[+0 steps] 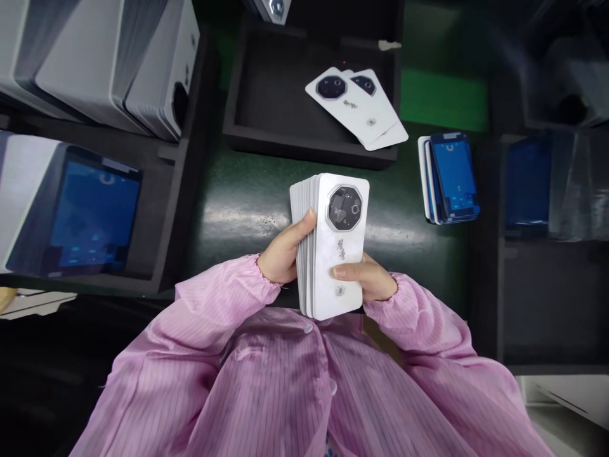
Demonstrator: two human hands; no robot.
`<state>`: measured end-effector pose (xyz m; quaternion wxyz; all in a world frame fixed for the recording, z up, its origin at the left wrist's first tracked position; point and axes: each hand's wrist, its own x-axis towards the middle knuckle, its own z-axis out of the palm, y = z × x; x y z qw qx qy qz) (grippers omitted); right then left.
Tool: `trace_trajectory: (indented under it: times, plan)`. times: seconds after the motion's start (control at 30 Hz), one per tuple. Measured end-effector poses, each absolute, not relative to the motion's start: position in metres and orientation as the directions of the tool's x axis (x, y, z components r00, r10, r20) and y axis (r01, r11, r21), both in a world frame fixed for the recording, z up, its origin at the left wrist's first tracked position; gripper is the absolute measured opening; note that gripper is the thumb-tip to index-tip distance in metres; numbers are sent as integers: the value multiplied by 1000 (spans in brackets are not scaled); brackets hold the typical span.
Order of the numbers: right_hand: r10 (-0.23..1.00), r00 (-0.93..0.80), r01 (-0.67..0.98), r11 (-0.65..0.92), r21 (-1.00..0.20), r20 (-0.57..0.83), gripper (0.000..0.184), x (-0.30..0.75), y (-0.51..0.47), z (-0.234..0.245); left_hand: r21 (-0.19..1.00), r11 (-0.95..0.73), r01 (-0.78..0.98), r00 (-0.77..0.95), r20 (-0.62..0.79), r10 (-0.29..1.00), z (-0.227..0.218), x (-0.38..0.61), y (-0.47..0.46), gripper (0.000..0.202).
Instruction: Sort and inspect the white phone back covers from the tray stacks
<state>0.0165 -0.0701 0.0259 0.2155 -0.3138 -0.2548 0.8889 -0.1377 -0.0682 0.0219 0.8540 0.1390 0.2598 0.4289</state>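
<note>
Between my hands stands a thick stack of thin white phone back panels (pixel 339 244), held over the near edge of the dark table (pixel 242 216). The front panel carries a black octagonal camera area and small dark lettering. My left hand (pixel 283 251) wraps the left side of the stack, its thumb along the slightly fanned edges. From the right, my right hand (pixel 368 276) grips it with the thumb flat across the front panel; its other fingers are hidden behind. Just beyond, a few similar white panels (pixel 354 111) lie overlapping on the front rim of a black tray (pixel 309 143).
At the left, a black compartment box (pixel 176 209) holds many upright white panels (pixel 80 57) and blue-faced pieces (pixel 95 216). A small pile of blue-faced phone-shaped pieces (pixel 451 178) lies right of the tray. Another black box (pixel 499 304) borders the right side.
</note>
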Motion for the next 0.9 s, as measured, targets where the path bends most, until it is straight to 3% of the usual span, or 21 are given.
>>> trace_trajectory:
  times: [0.63, 0.9]
  plan:
    - [526, -702, -199, -792, -577, -479, 54, 18, -70, 27, 468, 602, -647, 479, -364, 799, 22, -141, -67, 49]
    - [522, -775, -203, -740, -641, -357, 31, 18, -72, 33, 518, 528, -673, 412, -331, 849, 26, -139, -72, 61]
